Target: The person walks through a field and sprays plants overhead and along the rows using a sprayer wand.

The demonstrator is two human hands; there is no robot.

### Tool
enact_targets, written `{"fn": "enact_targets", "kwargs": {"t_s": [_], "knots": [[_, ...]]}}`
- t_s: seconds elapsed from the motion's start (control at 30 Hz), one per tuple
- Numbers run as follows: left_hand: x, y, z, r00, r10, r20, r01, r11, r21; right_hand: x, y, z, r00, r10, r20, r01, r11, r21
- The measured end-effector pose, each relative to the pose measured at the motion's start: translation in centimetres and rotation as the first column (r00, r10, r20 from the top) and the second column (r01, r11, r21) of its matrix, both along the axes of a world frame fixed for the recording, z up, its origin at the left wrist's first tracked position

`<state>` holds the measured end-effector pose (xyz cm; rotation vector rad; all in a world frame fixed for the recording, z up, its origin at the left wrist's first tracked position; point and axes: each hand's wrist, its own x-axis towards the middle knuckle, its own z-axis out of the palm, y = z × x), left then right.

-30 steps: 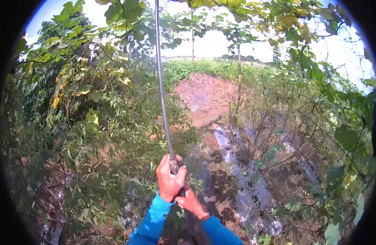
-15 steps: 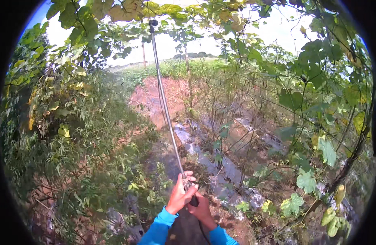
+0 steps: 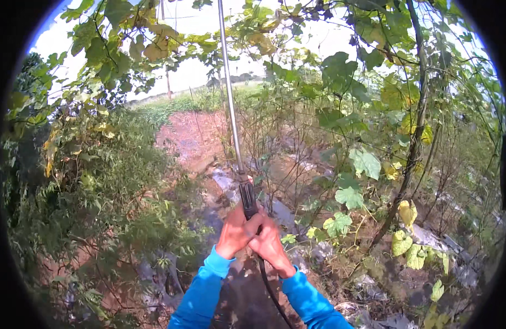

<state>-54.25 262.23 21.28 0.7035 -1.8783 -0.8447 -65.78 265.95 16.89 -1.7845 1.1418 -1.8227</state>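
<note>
A long metal spray wand (image 3: 231,104) rises from my hands through the middle of the view, and its tip is cut off by the upper edge. Its dark ribbed handle (image 3: 248,198) shows just above my fingers. My left hand (image 3: 232,234) is closed round the lower end of the handle. Pressed against it, my right hand (image 3: 270,242) wraps the same grip from the right side. A black hose (image 3: 272,293) leaves the grip and runs down between my blue sleeves. My palms hide the bottom of the handle.
Leafy vines (image 3: 341,71) hang overhead and to the right. Dense bushes (image 3: 116,186) crowd the left. A woody stem (image 3: 415,148) slants up on the right, beside large pale leaves (image 3: 365,163). Silvery sheeting (image 3: 225,182) lies along the soil, with reddish ground (image 3: 187,134) beyond.
My hands have come up in view, and the wand's tip has left at the top. The left hand has slid down the wand, baring the ribbed handle. The surroundings have shifted in view.
</note>
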Motion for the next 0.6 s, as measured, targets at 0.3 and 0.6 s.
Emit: {"fn": "enact_targets", "kwargs": {"t_s": [0.3, 0.6], "knots": [[2.1, 10.3, 0.0, 0.974, 0.210, 0.088, -0.020, 0.463, -0.886, 1.5, 13.3, -0.3, 0.910, 0.342, 0.234, -0.342, 0.939, -0.041], [-3.4, 29.7, -2.9, 0.849, -0.097, -0.519, 0.256, 0.935, 0.245, -0.8, 28.5, -8.6, 0.946, 0.263, 0.190, -0.261, 0.965, -0.033]]}}
